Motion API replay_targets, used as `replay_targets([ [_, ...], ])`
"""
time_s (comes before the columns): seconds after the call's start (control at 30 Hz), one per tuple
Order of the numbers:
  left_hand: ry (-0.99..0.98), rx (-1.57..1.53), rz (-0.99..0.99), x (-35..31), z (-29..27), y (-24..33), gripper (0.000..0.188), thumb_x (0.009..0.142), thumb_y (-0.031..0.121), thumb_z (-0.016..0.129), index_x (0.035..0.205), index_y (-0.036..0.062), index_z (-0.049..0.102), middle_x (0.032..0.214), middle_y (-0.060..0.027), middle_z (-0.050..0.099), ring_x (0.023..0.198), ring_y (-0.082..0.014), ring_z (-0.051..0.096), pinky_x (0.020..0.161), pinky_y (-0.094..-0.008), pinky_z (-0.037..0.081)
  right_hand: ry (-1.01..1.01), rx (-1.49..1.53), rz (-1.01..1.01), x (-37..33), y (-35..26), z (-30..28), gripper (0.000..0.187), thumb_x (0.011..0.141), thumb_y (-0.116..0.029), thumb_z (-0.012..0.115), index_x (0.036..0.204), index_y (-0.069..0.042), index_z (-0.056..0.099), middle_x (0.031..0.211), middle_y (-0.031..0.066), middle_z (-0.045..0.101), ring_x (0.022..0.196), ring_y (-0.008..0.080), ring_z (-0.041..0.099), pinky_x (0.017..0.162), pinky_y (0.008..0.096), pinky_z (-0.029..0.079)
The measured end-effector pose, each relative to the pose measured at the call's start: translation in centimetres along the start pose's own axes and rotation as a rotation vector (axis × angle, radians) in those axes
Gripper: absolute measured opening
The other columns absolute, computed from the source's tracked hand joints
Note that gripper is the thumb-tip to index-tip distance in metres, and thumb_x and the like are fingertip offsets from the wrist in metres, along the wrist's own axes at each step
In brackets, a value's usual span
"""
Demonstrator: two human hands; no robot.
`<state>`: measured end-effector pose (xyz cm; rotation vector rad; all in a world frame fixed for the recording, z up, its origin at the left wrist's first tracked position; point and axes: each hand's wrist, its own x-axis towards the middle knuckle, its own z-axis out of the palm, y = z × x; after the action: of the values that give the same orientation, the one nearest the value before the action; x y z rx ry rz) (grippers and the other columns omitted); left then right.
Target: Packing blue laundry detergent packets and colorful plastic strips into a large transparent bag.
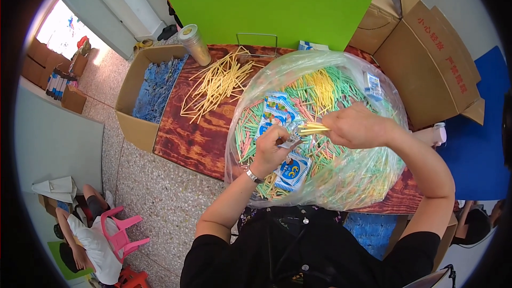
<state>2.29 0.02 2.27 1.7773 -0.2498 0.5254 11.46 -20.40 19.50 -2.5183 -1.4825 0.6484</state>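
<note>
Right hand (pixel 358 126) pinches yellow sticks (pixel 313 127); left hand (pixel 272 146) grips a small packet (pixel 292 140).

One clear bag (pixel 368 176) of sticks, two cardboard boxes (pixel 140 82), one tape roll (pixel 194 44)

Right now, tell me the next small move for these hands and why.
Probably slide the yellow sticks the rest of the way into the small packet. The right hand pinches the bunch, its tips meet the packet in the left hand, over the open bag.
</note>
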Motion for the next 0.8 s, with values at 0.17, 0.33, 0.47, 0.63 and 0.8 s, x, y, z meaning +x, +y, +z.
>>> replay_targets([
  [0.17,-0.02,0.004,-0.026,-0.7,0.4,-0.2,0.033,0.072,0.001,0.083,0.083,0.004,0.052,0.082,-0.0023,0.055,0.065,-0.0065,0.05,0.054,-0.0216,0.044,0.11,-0.104,0.05,-0.2,-0.9,0.9,0.016,0.084,-0.018,0.054,0.085,-0.002,0.055,0.077,0.0164,0.063,0.07,0.0367,0.064,0.059,0.0489,0.047],
  [0.33,-0.006,-0.094,-0.083,-1.0,0.4,-0.6,0.032,0.073,-0.002,0.081,0.086,0.0025,0.052,0.086,-0.0045,0.055,0.069,-0.0082,0.054,0.057,-0.0222,0.046,0.036,-0.092,0.046,-0.3,-1.6,0.4,0.016,0.084,-0.017,0.052,0.087,-0.002,0.055,0.077,0.0168,0.063,0.071,0.0367,0.064,0.061,0.0494,0.047],
  [0.47,0.003,-0.127,-0.034,-0.7,0.2,-0.4,0.031,0.071,-0.007,0.078,0.086,0.0024,0.053,0.087,-0.0048,0.056,0.073,-0.0101,0.057,0.06,-0.0233,0.049,-0.08,-0.061,0.034,-0.2,-1.8,-0.7,0.016,0.085,-0.017,0.052,0.088,-0.002,0.055,0.079,0.0169,0.064,0.072,0.0368,0.064,0.062,0.0493,0.048],
  [0.63,-0.039,0.08,0.093,0.1,-0.5,0.5,0.026,0.069,-0.011,0.072,0.086,0.0019,0.057,0.085,-0.0064,0.059,0.075,-0.0148,0.061,0.063,-0.0238,0.052,-0.178,-0.1,0.0,0.1,-1.2,-1.1,0.02,0.087,-0.023,0.051,0.086,-0.003,0.055,0.077,0.0156,0.064,0.073,0.0371,0.063,0.063,0.0503,0.047],
  [0.8,-0.091,0.109,0.124,0.4,-0.7,0.7,0.028,0.069,-0.01,0.073,0.091,0.0019,0.06,0.088,-0.0078,0.062,0.079,-0.0159,0.063,0.066,-0.0248,0.054,-0.329,-0.187,0.072,1.3,-2.0,-2.2,0.021,0.09,-0.022,0.048,0.093,-0.003,0.058,0.08,0.0158,0.067,0.077,0.0359,0.066,0.067,0.0491,0.05],
])
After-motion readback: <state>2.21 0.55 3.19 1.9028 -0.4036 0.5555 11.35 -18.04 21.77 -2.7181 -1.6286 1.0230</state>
